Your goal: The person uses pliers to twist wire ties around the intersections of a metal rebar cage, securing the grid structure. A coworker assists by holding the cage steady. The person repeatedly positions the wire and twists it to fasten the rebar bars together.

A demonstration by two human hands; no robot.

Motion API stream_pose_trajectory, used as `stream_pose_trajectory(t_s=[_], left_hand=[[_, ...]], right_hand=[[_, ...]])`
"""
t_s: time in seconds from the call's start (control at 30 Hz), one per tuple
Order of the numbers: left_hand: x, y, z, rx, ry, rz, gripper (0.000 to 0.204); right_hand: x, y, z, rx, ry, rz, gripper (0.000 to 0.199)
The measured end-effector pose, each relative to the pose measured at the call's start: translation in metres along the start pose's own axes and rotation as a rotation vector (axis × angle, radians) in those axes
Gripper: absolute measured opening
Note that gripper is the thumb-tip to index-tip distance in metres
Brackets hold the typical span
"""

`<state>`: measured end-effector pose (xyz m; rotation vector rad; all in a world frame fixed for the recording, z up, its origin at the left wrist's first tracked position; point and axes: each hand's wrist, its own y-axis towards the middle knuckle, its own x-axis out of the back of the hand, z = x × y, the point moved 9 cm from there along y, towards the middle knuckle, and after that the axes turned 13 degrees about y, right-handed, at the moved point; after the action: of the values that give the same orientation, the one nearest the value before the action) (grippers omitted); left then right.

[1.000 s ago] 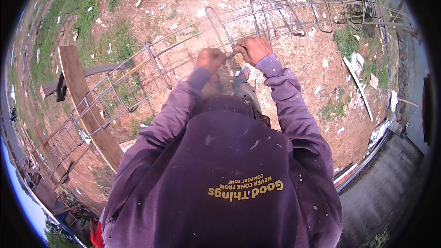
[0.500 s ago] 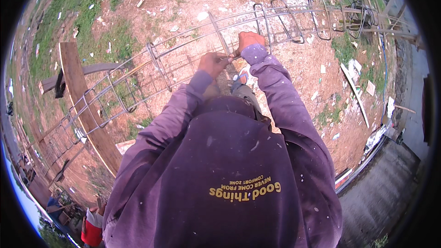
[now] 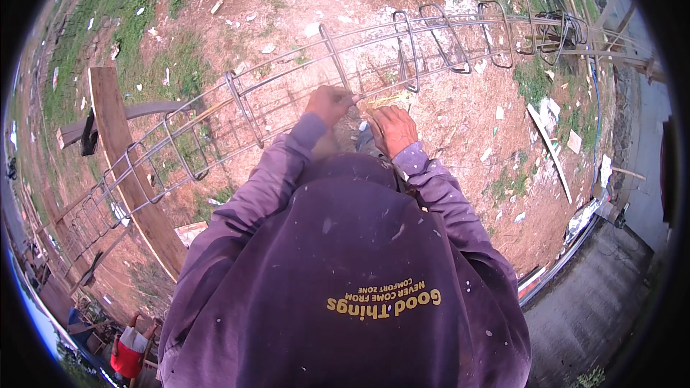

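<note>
Left hand grips a long bar of the rebar cage, which lies across a wooden plank over red dirt. Your right hand sits just beside it, fingers curled, probably pinching thin tie wire; too small to confirm. Keep the stirrup square against the bar and twist snugly.

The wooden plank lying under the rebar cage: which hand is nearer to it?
Left. The left hand is on the rebar cage, on the side toward the wooden plank; the right hand is farther away.
</note>
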<state>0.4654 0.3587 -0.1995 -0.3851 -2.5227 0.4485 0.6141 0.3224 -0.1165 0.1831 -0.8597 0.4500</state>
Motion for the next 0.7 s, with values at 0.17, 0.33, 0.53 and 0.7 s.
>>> stream_pose_trajectory(t_s=[0.17,0.33,0.53,0.7], left_hand=[[-0.003,-0.003,0.000,0.030,0.055,0.053,0.037],[-0.005,0.003,0.003,-0.047,0.077,0.034,0.033],[-0.012,0.003,0.009,-0.167,0.004,0.013,0.031],[-0.009,-0.015,0.003,-0.157,-0.015,-0.071,0.032]], right_hand=[[-0.036,-0.003,-0.035,-0.180,-0.029,0.042,0.055],[-0.011,0.009,-0.005,0.004,-0.131,-0.091,0.020],[-0.021,-0.006,0.004,-0.171,-0.018,0.132,0.024],[0.016,-0.029,0.056,0.202,-0.018,-0.277,0.033]])
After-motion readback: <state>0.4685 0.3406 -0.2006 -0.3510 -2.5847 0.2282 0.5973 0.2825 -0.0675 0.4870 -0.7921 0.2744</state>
